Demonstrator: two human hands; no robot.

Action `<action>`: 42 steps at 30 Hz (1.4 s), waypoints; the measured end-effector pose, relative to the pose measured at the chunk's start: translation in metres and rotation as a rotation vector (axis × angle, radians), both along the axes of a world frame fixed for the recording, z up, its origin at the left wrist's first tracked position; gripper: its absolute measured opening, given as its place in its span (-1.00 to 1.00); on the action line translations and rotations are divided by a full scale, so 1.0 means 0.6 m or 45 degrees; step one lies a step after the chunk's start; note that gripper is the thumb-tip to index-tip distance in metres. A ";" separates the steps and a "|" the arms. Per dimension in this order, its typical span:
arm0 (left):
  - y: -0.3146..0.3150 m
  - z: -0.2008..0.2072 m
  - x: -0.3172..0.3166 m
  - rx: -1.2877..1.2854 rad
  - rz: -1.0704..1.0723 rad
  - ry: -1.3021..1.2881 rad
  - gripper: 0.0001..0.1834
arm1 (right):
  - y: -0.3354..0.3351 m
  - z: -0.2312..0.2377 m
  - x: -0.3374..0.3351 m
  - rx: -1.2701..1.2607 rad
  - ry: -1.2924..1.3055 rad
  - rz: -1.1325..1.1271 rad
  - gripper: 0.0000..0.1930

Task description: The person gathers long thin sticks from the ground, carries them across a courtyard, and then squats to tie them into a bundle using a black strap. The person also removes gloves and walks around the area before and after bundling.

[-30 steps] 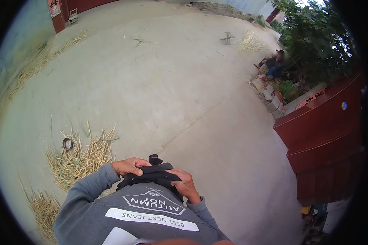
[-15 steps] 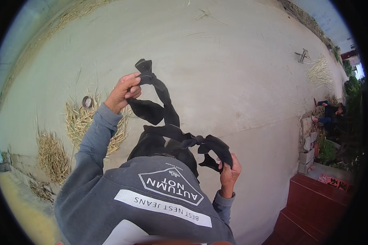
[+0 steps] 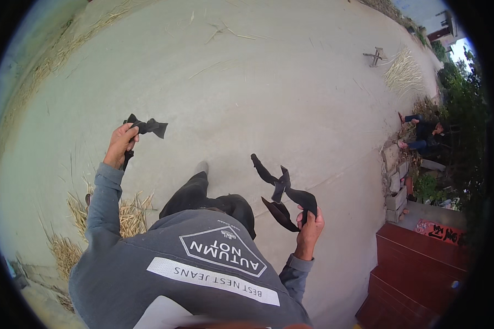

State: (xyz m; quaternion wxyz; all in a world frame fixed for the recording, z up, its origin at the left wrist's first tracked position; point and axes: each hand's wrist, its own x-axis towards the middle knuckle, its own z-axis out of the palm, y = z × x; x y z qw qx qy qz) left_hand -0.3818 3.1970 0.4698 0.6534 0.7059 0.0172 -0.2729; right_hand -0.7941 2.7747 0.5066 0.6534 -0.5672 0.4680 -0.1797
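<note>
My left hand (image 3: pixel 121 145), held out to the left, is closed on a knotted black cloth strip (image 3: pixel 152 127). A short tail of it dangles below the fingers. On the right, my right hand (image 3: pixel 310 233) grips another length of black cloth strip (image 3: pixel 300 199). This one has a knot near its middle, one free end pointing away from me and a loop or tail hanging beside the hand. Whether the two lengths are joined cannot be made out; a wide gap shows between them. Below them are my dark trousers and one foot (image 3: pixel 202 166).
Straw piles (image 3: pixel 134 214) lie on the concrete ground (image 3: pixel 247 109) at my left. Far right are a small wooden stool (image 3: pixel 375 56), spread straw (image 3: pixel 405 71) and a seated person (image 3: pixel 422 131). Concrete blocks (image 3: pixel 395 197) and dark red steps (image 3: pixel 411 279) stand nearer on the right.
My left hand has moved left and slightly nearer, away from the right hand. The cloth that spanned between the hands now shows as two lengths apart. My view has shifted, and a foot shows.
</note>
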 end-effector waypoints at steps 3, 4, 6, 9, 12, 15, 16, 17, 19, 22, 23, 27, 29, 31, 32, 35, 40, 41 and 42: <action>-0.148 -0.036 0.088 0.295 -0.220 0.021 -0.89 | -0.065 -0.006 0.040 0.016 0.021 -0.132 -0.75; -0.201 -0.047 0.118 0.306 -0.303 0.064 -0.90 | -0.092 -0.011 0.051 0.028 0.024 -0.129 -0.73; -0.304 -0.072 0.173 0.316 -0.429 0.055 -0.91 | -0.144 -0.031 0.074 0.139 0.226 -0.177 -0.67; -0.445 -0.107 0.238 0.368 -0.485 -0.021 -0.84 | -0.239 -0.059 0.115 0.300 0.240 -0.275 -0.63; -0.569 -0.136 0.289 0.375 -0.488 -0.091 -0.80 | -0.383 -0.073 0.189 0.152 0.124 -0.220 -0.58; -0.677 -0.150 0.336 0.486 -0.514 0.022 -0.63 | -0.537 -0.060 0.292 0.029 0.078 -0.124 -0.47; -0.709 -0.152 0.355 0.518 -0.515 0.058 -0.62 | -0.585 -0.052 0.328 0.002 0.059 -0.083 -0.45; -0.733 -0.153 0.372 0.494 -0.541 0.064 -0.63 | -0.625 -0.044 0.359 0.026 0.075 -0.064 -0.46; -0.784 -0.157 0.401 0.454 -0.569 0.093 -0.64 | -0.709 -0.032 0.415 0.030 0.038 0.013 -0.46; -0.866 -0.176 0.447 0.433 -0.581 0.246 -0.69 | -0.803 -0.038 0.491 0.041 0.051 -0.021 -0.57; -0.896 -0.186 0.467 0.426 -0.589 0.275 -0.71 | -0.834 -0.044 0.516 0.007 0.114 -0.055 -0.60; -1.044 -0.241 0.596 0.351 -0.657 0.316 -0.74 | -0.956 -0.063 0.622 -0.125 0.035 -0.142 -0.63; -1.144 -0.255 0.689 0.334 -0.756 0.283 -0.75 | -1.010 -0.065 0.686 -0.188 0.069 -0.201 -0.63; -1.254 -0.248 0.770 0.352 -0.846 0.282 -0.76 | -1.064 -0.054 0.750 -0.214 0.150 -0.270 -0.63; -1.314 -0.236 0.811 0.344 -0.905 0.256 -0.77 | -1.088 -0.044 0.778 -0.217 0.153 -0.238 -0.62; -1.481 -0.188 0.898 0.338 -1.093 0.192 -0.79 | -1.140 -0.023 0.847 -0.225 0.189 -0.230 -0.61; -1.754 -0.110 0.963 0.280 -1.509 0.336 -0.67 | -1.261 -0.017 0.996 -0.135 0.176 -0.317 -0.62; -1.807 -0.102 0.964 0.263 -1.578 0.393 -0.61 | -1.296 -0.025 1.030 -0.264 0.144 -0.268 -0.61; -1.859 -0.106 0.955 0.235 -1.639 0.451 -0.56 | -1.336 -0.039 1.057 -0.357 0.125 -0.212 -0.61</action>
